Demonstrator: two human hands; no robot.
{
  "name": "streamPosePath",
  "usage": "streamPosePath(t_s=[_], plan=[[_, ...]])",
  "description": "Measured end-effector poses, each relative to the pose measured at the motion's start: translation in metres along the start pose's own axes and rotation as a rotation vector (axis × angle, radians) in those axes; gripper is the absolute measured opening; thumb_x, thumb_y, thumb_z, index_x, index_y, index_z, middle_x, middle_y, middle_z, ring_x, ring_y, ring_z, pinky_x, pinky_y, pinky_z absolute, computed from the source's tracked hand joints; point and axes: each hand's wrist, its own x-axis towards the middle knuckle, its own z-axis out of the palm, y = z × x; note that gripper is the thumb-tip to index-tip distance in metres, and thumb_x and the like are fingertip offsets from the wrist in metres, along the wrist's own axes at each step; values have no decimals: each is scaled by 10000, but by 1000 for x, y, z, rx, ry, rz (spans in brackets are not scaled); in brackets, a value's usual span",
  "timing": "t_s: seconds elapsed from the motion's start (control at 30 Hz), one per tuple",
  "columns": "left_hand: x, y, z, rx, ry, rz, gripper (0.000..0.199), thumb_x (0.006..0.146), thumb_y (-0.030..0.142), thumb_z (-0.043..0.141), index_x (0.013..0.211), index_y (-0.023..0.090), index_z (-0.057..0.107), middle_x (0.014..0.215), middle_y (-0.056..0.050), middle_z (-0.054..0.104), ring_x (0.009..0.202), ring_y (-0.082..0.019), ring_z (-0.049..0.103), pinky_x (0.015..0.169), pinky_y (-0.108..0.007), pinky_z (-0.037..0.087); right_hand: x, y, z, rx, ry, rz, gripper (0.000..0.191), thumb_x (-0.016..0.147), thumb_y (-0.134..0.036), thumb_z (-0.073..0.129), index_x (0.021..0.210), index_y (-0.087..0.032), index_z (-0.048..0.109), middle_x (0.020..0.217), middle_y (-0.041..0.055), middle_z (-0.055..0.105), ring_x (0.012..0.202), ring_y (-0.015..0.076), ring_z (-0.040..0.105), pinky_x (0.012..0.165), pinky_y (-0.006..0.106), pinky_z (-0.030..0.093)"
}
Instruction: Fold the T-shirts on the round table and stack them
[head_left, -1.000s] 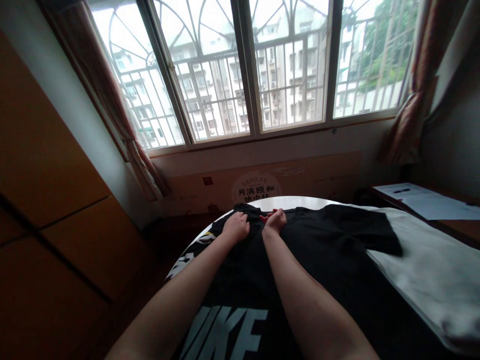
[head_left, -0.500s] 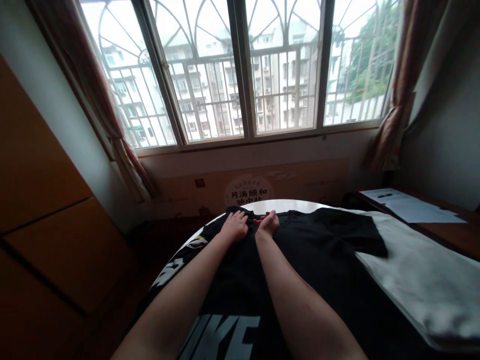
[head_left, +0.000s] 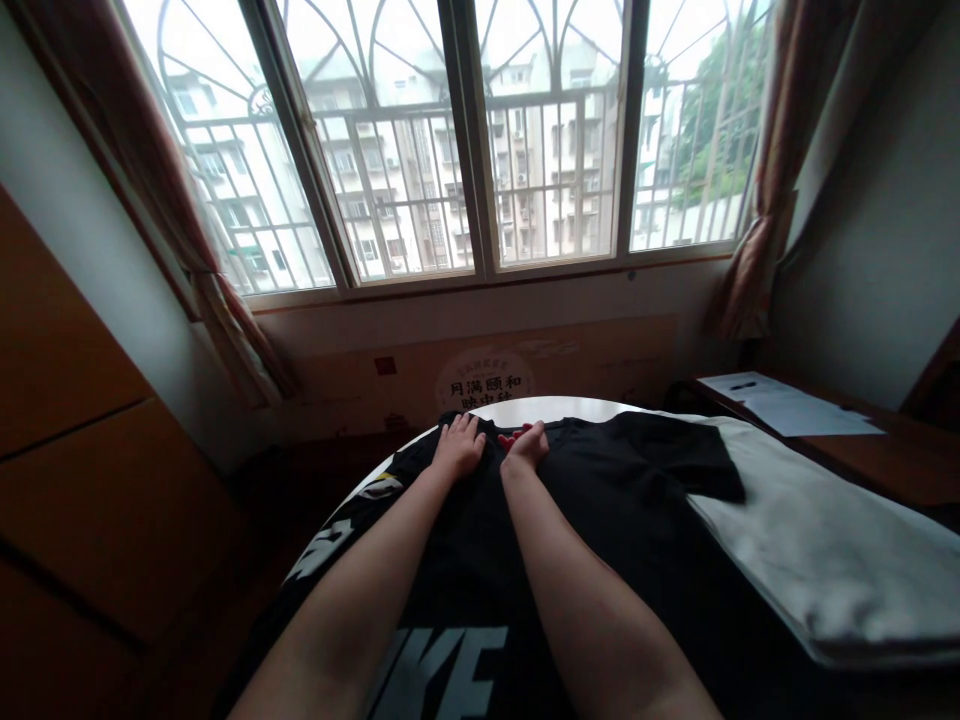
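A black T-shirt (head_left: 600, 490) with large grey letters lies spread over a round white table (head_left: 555, 408). My left hand (head_left: 459, 446) rests flat on the shirt near its collar, fingers spread and pointing toward the far edge. Just to its right, my right hand (head_left: 526, 447) is turned on its side above the cloth by the collar, its fingers curled toward the left hand. Whether those fingers pinch any cloth cannot be made out. Both forearms pass over the shirt.
A pale cloth (head_left: 832, 540) lies at the right of the table. Beyond it stands a brown desk (head_left: 907, 460) with white papers (head_left: 795, 405). A printed cardboard panel (head_left: 607, 360) leans below the window. Wooden cabinets (head_left: 75, 500) are at the left.
The view has shifted slightly, so the scene sits a little further left. Both hands keep nearly the same places on the shirt; the left fingers look slightly more spread.
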Motion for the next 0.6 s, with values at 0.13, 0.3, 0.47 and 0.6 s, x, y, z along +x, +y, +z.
streamPosePath(t_s=[0.13,0.3,0.47,0.6], plan=[[-18,1,-16,5,101,-91,610,1023,302,124,1537,38,321,1630,-185,286,1527,-278,218,1231,-450,204,-2,-1,0,-20,-6,5,293,993,-386,339,847,-189,499,596,-42,472,413,100,485,433,248,550],[-53,5,-3,17,-29,-66,591,989,438,337,1486,144,467,1599,-166,362,1498,-322,293,1202,-488,261,-8,-1,-2,-53,-50,-6,292,1002,-389,336,876,-183,500,594,-51,466,436,101,483,456,234,540],[-65,7,15,14,-87,-82,657,983,529,291,1538,191,391,1635,-158,271,1522,-327,225,1220,-526,181,-15,-5,-2,-108,-125,-59,282,995,-385,343,891,-186,513,594,-61,462,432,100,463,421,205,494],[-64,6,12,2,-93,-89,660,975,524,283,1543,201,379,1642,-142,258,1527,-314,213,1219,-522,169,-41,-29,22,-151,-245,-186,141,938,-300,476,969,-190,557,662,-59,523,468,92,483,398,163,434]])
